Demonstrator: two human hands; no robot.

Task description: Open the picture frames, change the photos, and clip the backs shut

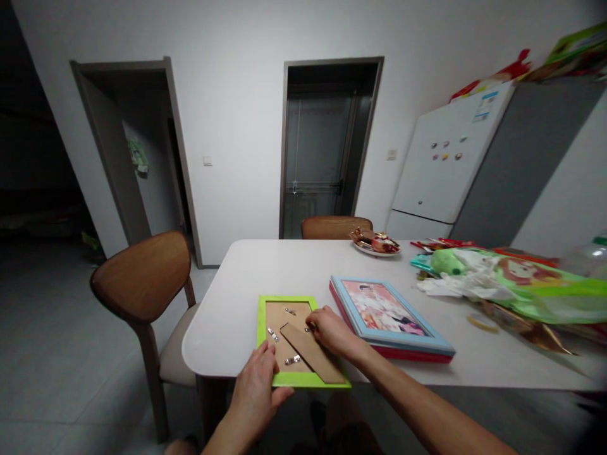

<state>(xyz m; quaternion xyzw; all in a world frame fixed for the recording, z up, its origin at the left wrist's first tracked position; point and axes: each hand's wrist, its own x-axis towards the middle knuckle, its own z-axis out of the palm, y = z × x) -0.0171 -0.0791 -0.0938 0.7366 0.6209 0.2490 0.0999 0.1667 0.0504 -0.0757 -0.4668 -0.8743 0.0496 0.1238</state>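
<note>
A lime-green picture frame [262, 322] lies back side up at the table's near edge, its brown backing board [277, 316] showing several metal clips and a brown stand flap [313, 354]. My left hand [258, 382] holds the frame's lower left corner, thumb below and fingers on the green border. At the board's right side, my right hand [329, 328] has its fingers pinched together by a clip near the flap; the fingertips partly cover that clip. Just right of it lies a stack of frames, a light-blue one [389, 309] with a pink picture on top and red below.
A white table [284, 265] bears a plate of items [378, 245] at the far edge, and plastic bags [512, 284] and a tape roll [482, 323] on the right. Brown chairs stand at left [147, 284] and behind [336, 226]; a fridge [441, 158] stands back right.
</note>
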